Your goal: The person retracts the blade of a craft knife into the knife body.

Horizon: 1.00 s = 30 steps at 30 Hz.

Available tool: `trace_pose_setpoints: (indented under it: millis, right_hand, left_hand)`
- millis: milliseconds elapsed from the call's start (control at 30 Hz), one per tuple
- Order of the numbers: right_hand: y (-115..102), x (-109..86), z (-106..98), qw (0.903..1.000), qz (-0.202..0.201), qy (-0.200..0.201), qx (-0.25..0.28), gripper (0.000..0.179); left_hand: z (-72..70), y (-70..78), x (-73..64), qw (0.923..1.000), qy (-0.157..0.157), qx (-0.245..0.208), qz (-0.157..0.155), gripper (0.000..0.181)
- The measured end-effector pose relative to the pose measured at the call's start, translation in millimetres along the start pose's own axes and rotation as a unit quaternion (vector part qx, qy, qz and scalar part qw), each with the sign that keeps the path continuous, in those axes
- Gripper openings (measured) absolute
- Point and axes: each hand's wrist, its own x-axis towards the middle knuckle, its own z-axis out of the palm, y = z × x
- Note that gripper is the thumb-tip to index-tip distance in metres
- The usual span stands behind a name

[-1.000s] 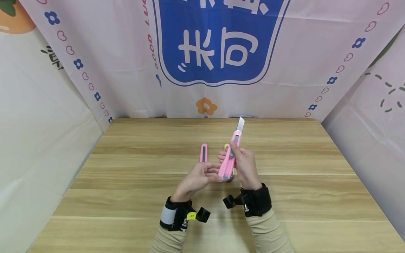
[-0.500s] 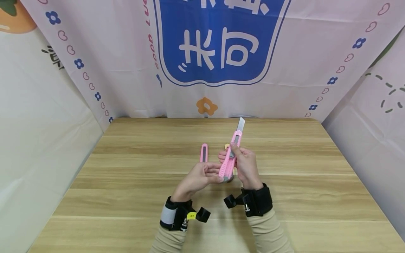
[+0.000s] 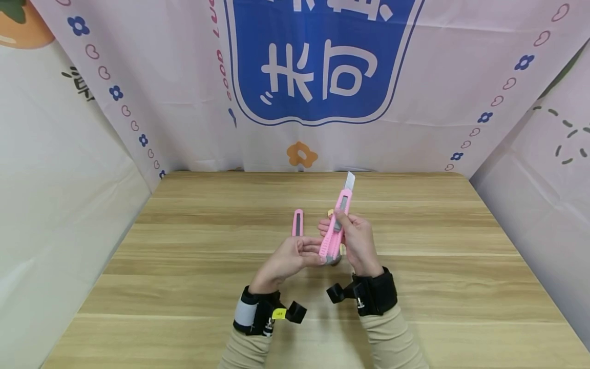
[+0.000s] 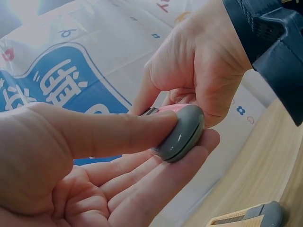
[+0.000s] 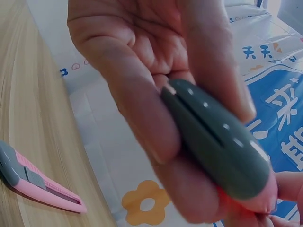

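Observation:
My left hand (image 3: 288, 259) pinches the grey tail end of a pink utility knife (image 3: 333, 241) between thumb and fingers. My right hand (image 3: 358, 238) grips the same knife higher up, its thumb lying on the grey slider. Held above the table, the knife slants with its bare blade (image 3: 350, 181) pointing away from me. In the left wrist view the left thumb lies over the rounded grey end cap (image 4: 184, 135). A second pink utility knife (image 3: 298, 223) lies on the table beyond the left hand, partly covered by it. A yellow utility knife (image 4: 246, 216) lies beneath the hands.
The wooden table (image 3: 184, 287) reaches back to a printed cloth backdrop (image 3: 184, 102) with a blue sign. Cloth sides (image 3: 60, 205) flank the table. Black wrist straps (image 3: 374, 292) with small cameras sit on both wrists.
The right thumb and slider have moved slightly down the knife body, and the blade sticks out a little less. Both hands otherwise stay in place.

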Motion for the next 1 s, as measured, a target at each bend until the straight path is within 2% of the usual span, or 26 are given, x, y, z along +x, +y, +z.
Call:
trace_pose_setpoints:
  millis: [233, 567, 1000]
  right_hand:
    - [-1.9, -0.2, -4.6, 0.9999, -0.010, 0.013, -0.002, 0.043]
    - [-1.0, -0.7, -1.7, 0.9998, 0.011, 0.003, 0.015, 0.052]
    - [-1.5, -0.8, 1.6, 0.9991, -0.005, 0.031, 0.027, 0.048]
  left_hand:
    - [2.2, -0.6, 2.6, 0.9998, 0.006, 0.017, -0.007, 0.036]
    - [2.6, -0.5, 1.3, 0.9986, 0.044, -0.013, -0.026, 0.032]
    - [2.6, 0.5, 0.4, 0.9995, 0.026, 0.003, -0.020, 0.032]
